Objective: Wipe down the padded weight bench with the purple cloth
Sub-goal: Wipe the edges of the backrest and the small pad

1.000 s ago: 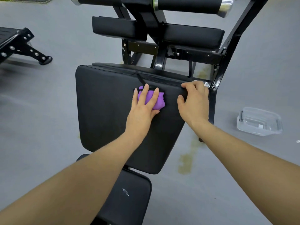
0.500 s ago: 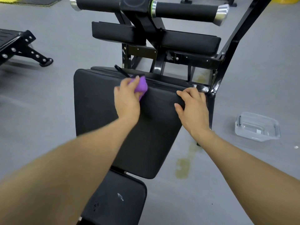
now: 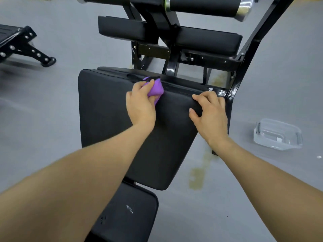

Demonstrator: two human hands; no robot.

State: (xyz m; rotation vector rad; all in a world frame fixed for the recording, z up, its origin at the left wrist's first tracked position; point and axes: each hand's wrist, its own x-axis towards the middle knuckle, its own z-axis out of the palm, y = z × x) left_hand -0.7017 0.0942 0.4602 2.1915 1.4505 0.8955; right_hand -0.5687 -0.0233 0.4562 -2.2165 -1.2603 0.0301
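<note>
The black padded bench back pad fills the middle of the view, with a smaller seat pad below it. My left hand is closed around the bunched purple cloth and presses it against the pad's far edge, next to a black strap. My right hand rests on the pad's far right corner, fingers curled over the edge and thumb on the top surface.
Black frame bars, two upper pads and foam rollers rise beyond the pad. A clear plastic container lies on the grey floor at right. Another bench's black foot stands at far left. A yellowish stain marks the floor.
My left hand slid the cloth from the pad's upper middle up and left to the far edge, closing around it. The right hand stayed gripping the corner.
</note>
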